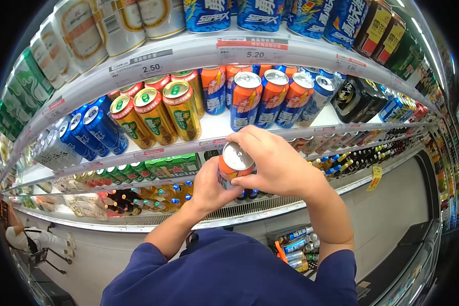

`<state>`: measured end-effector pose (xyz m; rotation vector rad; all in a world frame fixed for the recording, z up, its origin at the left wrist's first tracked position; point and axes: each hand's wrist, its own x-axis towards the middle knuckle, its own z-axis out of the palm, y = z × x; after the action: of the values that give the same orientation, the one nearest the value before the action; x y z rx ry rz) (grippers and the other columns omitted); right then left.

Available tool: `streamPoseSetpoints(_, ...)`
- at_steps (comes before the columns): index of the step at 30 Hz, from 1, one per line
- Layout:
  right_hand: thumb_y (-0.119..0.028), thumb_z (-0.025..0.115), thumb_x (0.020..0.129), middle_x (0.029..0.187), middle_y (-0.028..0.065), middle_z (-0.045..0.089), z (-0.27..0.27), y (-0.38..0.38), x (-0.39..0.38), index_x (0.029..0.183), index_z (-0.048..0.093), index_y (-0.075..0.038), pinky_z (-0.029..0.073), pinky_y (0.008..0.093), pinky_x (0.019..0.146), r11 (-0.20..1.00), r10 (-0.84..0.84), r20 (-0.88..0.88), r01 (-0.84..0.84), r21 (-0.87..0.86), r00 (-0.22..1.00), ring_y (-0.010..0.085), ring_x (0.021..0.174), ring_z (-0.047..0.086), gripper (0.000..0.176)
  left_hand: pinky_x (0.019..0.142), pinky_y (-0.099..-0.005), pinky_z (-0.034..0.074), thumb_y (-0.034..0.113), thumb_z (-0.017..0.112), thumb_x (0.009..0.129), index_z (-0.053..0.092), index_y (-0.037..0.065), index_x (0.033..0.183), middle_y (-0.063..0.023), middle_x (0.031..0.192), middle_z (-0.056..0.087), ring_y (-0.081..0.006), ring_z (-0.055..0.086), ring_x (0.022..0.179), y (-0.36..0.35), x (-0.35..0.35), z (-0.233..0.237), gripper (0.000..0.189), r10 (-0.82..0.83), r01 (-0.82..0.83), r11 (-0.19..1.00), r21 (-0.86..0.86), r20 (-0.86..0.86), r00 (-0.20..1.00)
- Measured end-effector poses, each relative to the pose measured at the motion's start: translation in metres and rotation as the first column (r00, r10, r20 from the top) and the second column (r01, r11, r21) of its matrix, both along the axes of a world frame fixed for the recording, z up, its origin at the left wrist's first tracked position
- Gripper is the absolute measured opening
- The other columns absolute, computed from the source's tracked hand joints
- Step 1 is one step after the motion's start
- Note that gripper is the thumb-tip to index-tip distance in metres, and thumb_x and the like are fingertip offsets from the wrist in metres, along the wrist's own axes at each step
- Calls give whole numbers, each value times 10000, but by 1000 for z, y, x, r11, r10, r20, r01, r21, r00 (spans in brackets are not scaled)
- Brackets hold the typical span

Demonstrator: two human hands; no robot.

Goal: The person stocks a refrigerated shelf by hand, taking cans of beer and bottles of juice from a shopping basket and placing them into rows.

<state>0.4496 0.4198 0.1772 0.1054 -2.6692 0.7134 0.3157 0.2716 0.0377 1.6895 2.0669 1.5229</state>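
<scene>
In front of the navy-blue shirt [224, 270], the left hand [209, 186] and right hand [283, 163] were clamped around one orange cylindrical metal can [235, 156], silver lid facing the camera. Step judged: two-handed holding; any regrip called for one steady hand. Beyond, similar orange-and-blue cans [246, 102] stood on the white shelf [211, 124].

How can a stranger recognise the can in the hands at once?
Find the white shelves with drinks. In front of them, the left hand and the right hand surround one orange can. Its orange-and-blue neighbours stand on the shelf; this one is held off it.
</scene>
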Motion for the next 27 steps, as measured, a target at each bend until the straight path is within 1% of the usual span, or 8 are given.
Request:
streamPoseSetpoints(2, -175, 888, 700, 1126, 182, 628, 18, 3, -26, 1279, 572, 13, 523, 463, 913, 992, 79, -91, -70, 102, 993, 400, 1064, 636, 686, 884, -457, 546, 215, 885, 710, 567, 1, 1253, -200, 1122, 675, -370, 680, 1016, 9, -14, 8, 664, 100, -94, 986, 135, -37, 994)
streamPoseSetpoints(4, -182, 886, 701, 1142, 188, 639, 39, 7, -45, 1286, 571, 18, 523, 462, 925, 971, 109, -44, -97, 217, 993, 408, 1074, 638, 694, 888, -466, 543, 215, 902, 725, 520, -10, 1313, -203, 1121, 674, -377, 678, 1017, 17, -19, 20, 737, 180, -188, 970, 154, 65, 982)
streamPoseSetpoints(7, -198, 879, 717, 1197, 196, 662, 51, 14, -67, 1312, 574, 17, 518, 460, 964, 948, 129, -9, -120, 295, 992, 394, 1131, 641, 703, 932, -481, 524, 205, 894, 745, 483, -21, 1373, -224, 1174, 651, -396, 657, 1072, 19, -21, 20, 784, 283, -289, 947, 138, 64, 957)
streamPoseSetpoints(9, -204, 880, 720, 1197, 199, 663, 56, 18, -77, 1317, 574, 17, 518, 457, 970, 945, 138, -9, -129, 301, 990, 393, 1133, 642, 707, 1014, -497, 485, 177, 857, 784, 419, -50, 1453, -273, 1289, 593, -429, 607, 1181, 17, -19, 17, 831, 349, -352, 910, 219, 55, 936)
streamPoseSetpoints(13, -228, 884, 741, 1210, 215, 661, 58, 25, -88, 1334, 572, 16, 512, 449, 995, 959, 106, 21, -108, 262, 994, 397, 1147, 636, 713, 1117, -505, 418, 150, 809, 825, 328, -108, 1521, -340, 1450, 461, -477, 504, 1318, 9, -15, -2, 884, 355, -345, 910, 231, -4, 935)
streamPoseSetpoints(17, -246, 874, 768, 1227, 224, 668, 61, 27, -93, 1329, 579, 17, 508, 440, 1010, 961, 59, 5, -58, 272, 998, 395, 1166, 634, 686, 1132, -482, 410, 135, 792, 832, 352, -104, 1517, -305, 1467, 460, -432, 500, 1344, 11, -15, -6, 849, 395, -353, 895, 273, -117, 911)
streamPoseSetpoints(22, -268, 866, 778, 1261, 239, 666, 62, 31, -99, 1332, 582, 11, 500, 444, 1019, 969, -42, 26, 35, 245, 999, 406, 1173, 639, 682, 1148, -503, 397, 165, 790, 831, 386, -113, 1496, -327, 1511, 426, -482, 468, 1366, 17, -13, -5, 826, 334, -305, 925, 228, -100, 937)
streamPoseSetpoints(27, -248, 847, 773, 1232, 245, 673, 52, 40, -108, 1332, 577, 15, 501, 447, 1010, 946, -21, -15, 25, 322, 1000, 418, 1168, 633, 674, 1150, -508, 397, 177, 784, 840, 393, -110, 1490, -335, 1508, 435, -487, 469, 1368, 24, -15, -7, 811, 326, -294, 929, 224, -124, 937)
